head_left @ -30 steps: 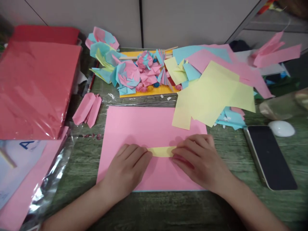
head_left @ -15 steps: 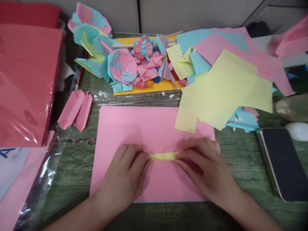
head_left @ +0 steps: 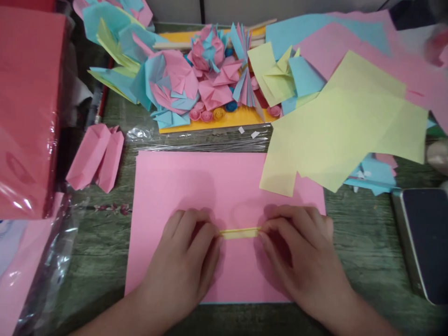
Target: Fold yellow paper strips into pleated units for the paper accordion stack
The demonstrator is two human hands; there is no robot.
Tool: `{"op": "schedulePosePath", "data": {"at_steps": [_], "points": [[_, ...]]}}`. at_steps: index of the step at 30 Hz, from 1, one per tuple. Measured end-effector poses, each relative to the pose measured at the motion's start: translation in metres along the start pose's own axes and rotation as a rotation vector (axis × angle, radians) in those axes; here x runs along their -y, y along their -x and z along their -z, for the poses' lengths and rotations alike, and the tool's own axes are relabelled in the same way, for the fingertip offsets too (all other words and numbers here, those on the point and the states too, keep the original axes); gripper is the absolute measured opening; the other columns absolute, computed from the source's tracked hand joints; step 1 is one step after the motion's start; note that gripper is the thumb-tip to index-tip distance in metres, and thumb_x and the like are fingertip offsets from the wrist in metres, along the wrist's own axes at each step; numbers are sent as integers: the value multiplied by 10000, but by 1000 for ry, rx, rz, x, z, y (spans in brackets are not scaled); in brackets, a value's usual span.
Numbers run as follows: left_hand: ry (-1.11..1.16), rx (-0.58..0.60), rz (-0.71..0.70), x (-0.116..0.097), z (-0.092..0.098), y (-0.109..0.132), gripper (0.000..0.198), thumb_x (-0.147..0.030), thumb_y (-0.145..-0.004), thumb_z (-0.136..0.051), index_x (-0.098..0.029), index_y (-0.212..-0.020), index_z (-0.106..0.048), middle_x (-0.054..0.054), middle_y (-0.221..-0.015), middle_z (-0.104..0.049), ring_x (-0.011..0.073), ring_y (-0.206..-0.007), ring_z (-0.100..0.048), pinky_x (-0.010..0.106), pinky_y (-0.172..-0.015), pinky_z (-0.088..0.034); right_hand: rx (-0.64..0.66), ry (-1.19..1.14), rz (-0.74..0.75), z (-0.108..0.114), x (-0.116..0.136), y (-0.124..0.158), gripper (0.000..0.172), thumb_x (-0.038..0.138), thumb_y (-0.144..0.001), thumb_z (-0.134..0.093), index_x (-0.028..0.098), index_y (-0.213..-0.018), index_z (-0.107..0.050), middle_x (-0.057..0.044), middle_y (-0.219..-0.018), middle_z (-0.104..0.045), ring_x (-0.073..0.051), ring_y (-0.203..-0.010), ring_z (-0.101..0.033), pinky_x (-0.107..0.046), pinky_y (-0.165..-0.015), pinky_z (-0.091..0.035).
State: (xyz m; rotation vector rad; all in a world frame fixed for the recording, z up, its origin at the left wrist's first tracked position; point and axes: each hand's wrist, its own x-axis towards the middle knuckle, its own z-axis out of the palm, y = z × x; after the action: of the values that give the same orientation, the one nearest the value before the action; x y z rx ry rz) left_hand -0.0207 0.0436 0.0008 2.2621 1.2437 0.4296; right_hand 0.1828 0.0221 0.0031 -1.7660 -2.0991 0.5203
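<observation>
A narrow folded strip of yellow paper [head_left: 241, 233] stretches between my two hands. Its left end is pinched by the fingers of my left hand [head_left: 187, 254], its right end by those of my right hand [head_left: 303, 249]. Both fingertips cover the strip's ends. Beneath lies a pink paper sheet [head_left: 196, 179], a thin blue edge showing under its near side. Larger yellow paper pieces [head_left: 336, 121] overlap the sheet's far right corner.
Behind are folded pink and blue paper flowers [head_left: 175, 84] on an orange board [head_left: 241, 116], with thin wires [head_left: 210, 146] before it. Folded pink pieces [head_left: 89, 156] and a red plastic-wrapped pack [head_left: 28, 116] lie left. At right is a phone [head_left: 429, 242].
The yellow strip has turned slightly, now showing a raised fold along its far edge. Both hands keep their pinch. The view has shifted a little closer.
</observation>
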Motion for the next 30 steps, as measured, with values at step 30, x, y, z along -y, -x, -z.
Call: {"op": "schedulePosePath", "data": {"at_steps": [30], "points": [[11,7,23,-2,1,-3,58,-102,-782,-500,-141,-766,-460,79,-895,-445,220,-848,-416,415,-707,-423,-32,133,-41,1,9,-5,85,262,-762,-551,200,-721,-591,-29,-887,-617,-219,-815,-487,-350,-665,-271]]}}
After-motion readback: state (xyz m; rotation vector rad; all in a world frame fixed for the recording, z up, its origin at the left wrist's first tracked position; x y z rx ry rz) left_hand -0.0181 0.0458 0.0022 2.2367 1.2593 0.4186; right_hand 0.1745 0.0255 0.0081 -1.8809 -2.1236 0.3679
